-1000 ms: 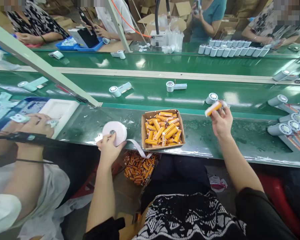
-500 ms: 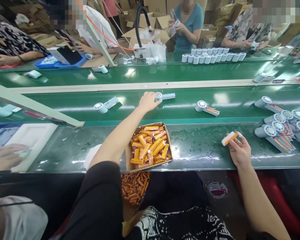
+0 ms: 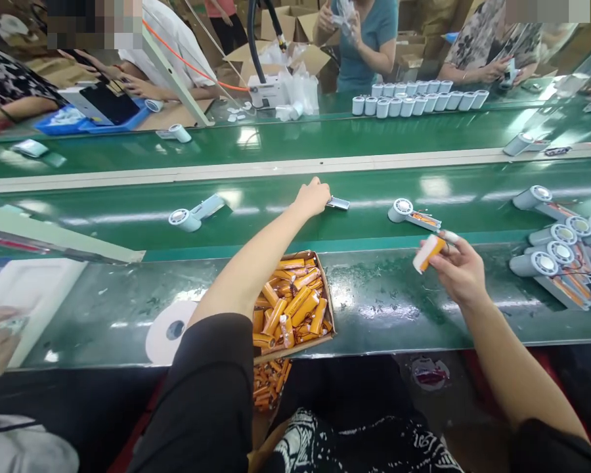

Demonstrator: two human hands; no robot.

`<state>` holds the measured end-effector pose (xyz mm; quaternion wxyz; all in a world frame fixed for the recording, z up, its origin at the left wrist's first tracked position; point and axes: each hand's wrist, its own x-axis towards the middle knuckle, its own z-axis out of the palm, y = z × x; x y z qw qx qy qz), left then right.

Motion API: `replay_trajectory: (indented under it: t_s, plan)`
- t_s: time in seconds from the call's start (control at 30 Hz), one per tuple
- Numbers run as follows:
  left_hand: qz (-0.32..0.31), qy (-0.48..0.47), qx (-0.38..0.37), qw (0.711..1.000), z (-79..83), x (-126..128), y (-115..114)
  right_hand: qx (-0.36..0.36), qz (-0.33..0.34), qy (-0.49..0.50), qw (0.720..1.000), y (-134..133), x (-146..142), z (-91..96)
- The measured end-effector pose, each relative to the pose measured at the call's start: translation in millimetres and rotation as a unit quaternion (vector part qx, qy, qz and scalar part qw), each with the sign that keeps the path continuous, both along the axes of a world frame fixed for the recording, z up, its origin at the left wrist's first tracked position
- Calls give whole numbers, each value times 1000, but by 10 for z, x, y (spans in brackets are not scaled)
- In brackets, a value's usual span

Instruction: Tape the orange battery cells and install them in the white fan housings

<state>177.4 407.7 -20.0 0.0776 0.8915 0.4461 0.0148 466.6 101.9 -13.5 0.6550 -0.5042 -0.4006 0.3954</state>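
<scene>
My left hand (image 3: 314,197) is stretched over the green belt, its fingers closed round the head of a pale grey handheld fan (image 3: 339,203). Only the fan's narrow handle shows; its round head is hidden behind the hand. My right hand (image 3: 458,266) pinches an orange battery (image 3: 429,254) with a white strip along one side, held above the front ledge. Below my left forearm, a cardboard box (image 3: 331,309) full of orange batteries stands on the ledge, partly covered by the arm.
Other fans lie on the belt, one to the left (image 3: 185,220) and one to the right (image 3: 401,210) with its handle open. Several fans cluster at far right (image 3: 542,263). A white roll (image 3: 157,335) lies by my left arm. A slanted metal post (image 3: 54,230) crosses at left. Co-workers sit opposite.
My left hand, on the fan, has shifted slightly right and now covers its head. My right hand has brought the battery left and upward, tilting it. The camera view has shifted somewhat.
</scene>
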Motion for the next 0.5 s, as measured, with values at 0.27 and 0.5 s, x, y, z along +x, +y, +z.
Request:
replay_trajectory:
  t_s: [0.27, 0.5]
  plan:
    - [-52, 33, -30, 998, 114, 12, 111, 63, 90, -104, 988, 1590, -573, 117]
    - [-66, -4, -8, 998, 164, -6, 139, 15, 81, -193, 978, 2098, -756, -244]
